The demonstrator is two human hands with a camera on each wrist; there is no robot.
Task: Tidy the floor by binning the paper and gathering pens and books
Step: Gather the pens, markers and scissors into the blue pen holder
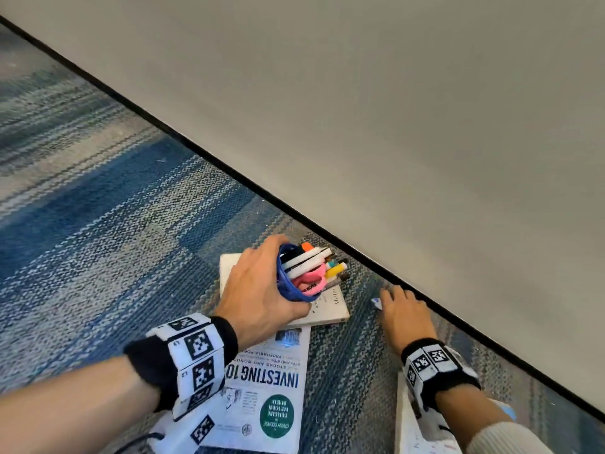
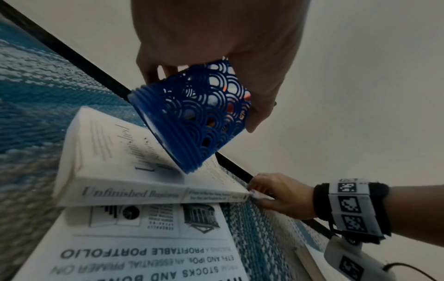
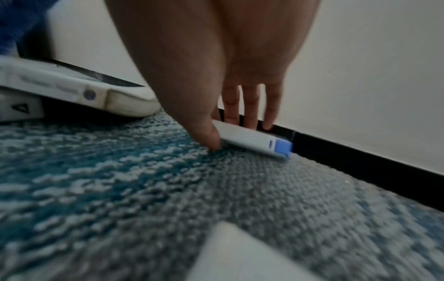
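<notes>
My left hand (image 1: pixel 262 286) grips a blue lattice pen holder (image 1: pixel 288 288) stuffed with several pens and markers (image 1: pixel 314 263). It is tilted toward the wall over a white book (image 1: pixel 330 308). In the left wrist view the blue pen holder (image 2: pixel 197 117) touches that white book (image 2: pixel 108 152) with its bottom edge. The white book lies on an "Investing 101" book (image 1: pixel 271 388). My right hand (image 1: pixel 402 309) is down on the carpet by the baseboard. Its thumb (image 3: pixel 211 136) and fingers pinch a white pen with a blue cap (image 3: pixel 254 141).
A pale wall (image 1: pixel 393 93) with a black baseboard (image 1: pixel 196 160) runs diagonally just beyond both hands. Blue-grey carpet (image 1: pixel 98 208) stretches away to the left. Another white book or sheet (image 1: pixel 407 424) lies under my right wrist.
</notes>
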